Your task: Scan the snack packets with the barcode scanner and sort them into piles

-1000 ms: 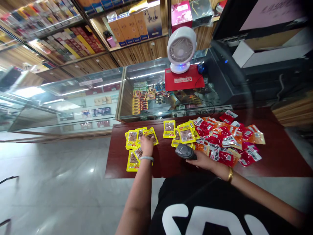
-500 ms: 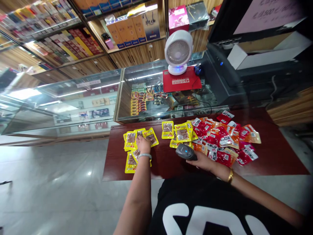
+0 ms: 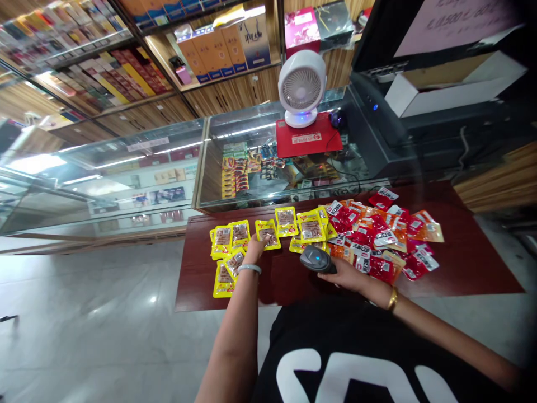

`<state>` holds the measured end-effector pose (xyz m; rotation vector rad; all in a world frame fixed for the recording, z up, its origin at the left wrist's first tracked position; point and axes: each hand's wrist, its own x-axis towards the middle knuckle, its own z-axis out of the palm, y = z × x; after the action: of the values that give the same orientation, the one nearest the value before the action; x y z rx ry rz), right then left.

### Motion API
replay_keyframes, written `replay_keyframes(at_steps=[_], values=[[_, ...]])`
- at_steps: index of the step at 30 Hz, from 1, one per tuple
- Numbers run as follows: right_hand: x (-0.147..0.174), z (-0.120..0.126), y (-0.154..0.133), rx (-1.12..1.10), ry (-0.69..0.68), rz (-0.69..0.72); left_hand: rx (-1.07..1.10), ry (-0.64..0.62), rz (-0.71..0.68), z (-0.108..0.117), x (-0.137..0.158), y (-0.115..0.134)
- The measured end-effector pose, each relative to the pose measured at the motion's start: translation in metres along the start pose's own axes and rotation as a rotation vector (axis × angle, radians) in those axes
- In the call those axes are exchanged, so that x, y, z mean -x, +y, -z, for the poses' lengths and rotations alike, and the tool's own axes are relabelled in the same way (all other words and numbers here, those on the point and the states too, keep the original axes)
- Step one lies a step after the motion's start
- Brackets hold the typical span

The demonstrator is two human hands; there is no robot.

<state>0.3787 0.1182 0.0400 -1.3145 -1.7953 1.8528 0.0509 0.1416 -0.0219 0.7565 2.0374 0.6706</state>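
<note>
My left hand has its fingers closed at the lower left edge of a yellow snack packet, which lies on the dark red tabletop. Left of that hand are several more yellow packets, some overlapping. In my right hand is a black barcode scanner, its head pointing left over the table, with a small blue light on top. Just behind the scanner lies a cluster of yellow packets; their lower edges are partly covered by it.
Red and orange snack packets are heaped on the table's right side. Behind stands a glass display counter bearing a white fan and a red mat. A dark machine with an open white box is at the right.
My left hand has moved right, away from the left yellow packets, and one yellow packet has shifted right with it. My right hand and the scanner stay nearly in place.
</note>
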Motion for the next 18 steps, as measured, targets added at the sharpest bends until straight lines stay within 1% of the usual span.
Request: replay_keyframes(at_steps=[3,6,9,13,16,18], values=[[-0.002,-0.001,0.005,-0.003,-0.018,0.023,0.224,-0.110,-0.013,-0.008,0.006,-0.005],[-0.005,-0.002,0.006,0.002,-0.040,0.028,0.348,-0.131,-0.001,-0.018,0.016,-0.006],[-0.007,-0.004,0.001,-0.010,-0.062,0.037,0.410,-0.138,-0.006,-0.027,0.029,-0.003],[-0.008,-0.004,-0.012,-0.036,-0.089,0.047,0.484,-0.197,-0.027,-0.032,0.054,-0.007],[-0.006,-0.005,-0.021,-0.056,-0.120,0.051,0.515,-0.215,-0.041,-0.028,0.071,-0.019],[-0.005,-0.005,-0.026,-0.061,-0.147,0.061,0.506,-0.178,-0.042,-0.021,0.078,-0.029]])
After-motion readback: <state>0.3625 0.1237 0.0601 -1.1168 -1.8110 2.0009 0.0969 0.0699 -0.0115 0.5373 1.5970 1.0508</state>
